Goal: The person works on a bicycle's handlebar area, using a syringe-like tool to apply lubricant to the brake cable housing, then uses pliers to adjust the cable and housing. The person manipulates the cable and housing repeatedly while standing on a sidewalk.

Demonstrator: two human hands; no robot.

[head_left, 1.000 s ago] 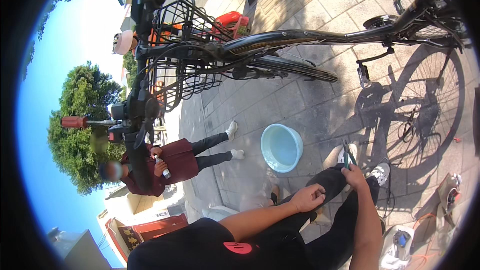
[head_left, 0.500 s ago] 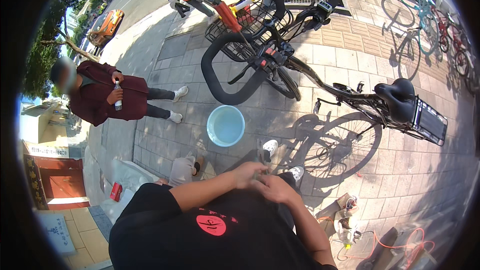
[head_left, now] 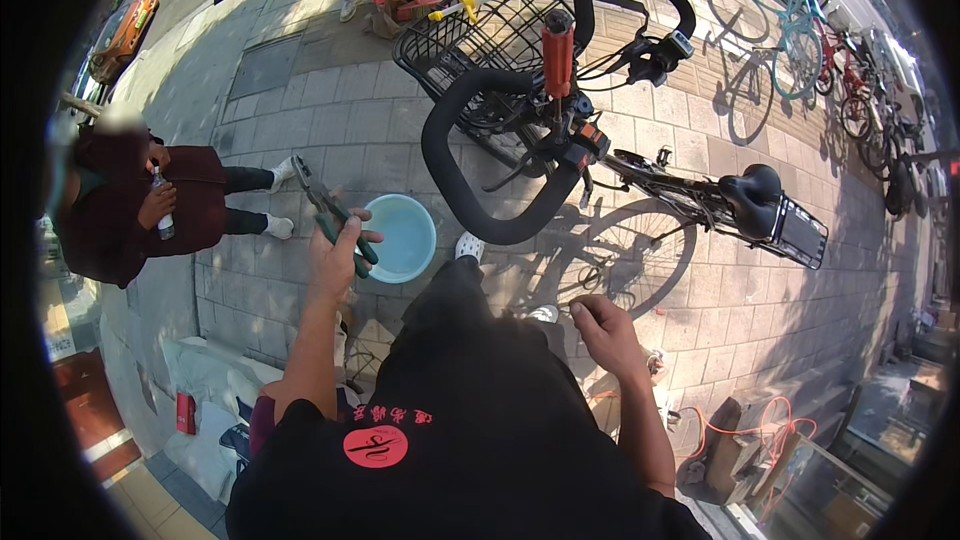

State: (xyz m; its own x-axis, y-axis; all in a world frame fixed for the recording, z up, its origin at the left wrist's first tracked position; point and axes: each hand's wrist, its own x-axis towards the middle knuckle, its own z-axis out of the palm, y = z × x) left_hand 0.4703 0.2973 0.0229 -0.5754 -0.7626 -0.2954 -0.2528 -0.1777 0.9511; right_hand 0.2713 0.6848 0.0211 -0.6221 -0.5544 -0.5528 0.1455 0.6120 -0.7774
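Green-handled metal pliers in the person's left hand, held up over the pavement at the left side of the basin. Long axis slanting: metal head to the upper left, toward the bystander's shoes, handles trailing to the lower right. Left grip wrapped about the handles. Right hand apart from the pliers, out over the ground to the right of the lap, fingers curled in; cannot tell whether that grip holds anything small. Surface: grey rectangular paving slabs, sunlit, patched with shade. Setting outdoors, roadside; orange car at upper left, row of parked bicycles at far right. Bystander in a burgundy coat to the left, holding a clear bottle. Black bicycle stands ahead, red-handled screwdriver upright by its handlebar. Containers: round pale-blue plastic basin on the slabs, liquid inside, apparently water; black wire basket at the bicycle's front, long yellow-and-white plastic object lying across its top, basket's other contents unclear.
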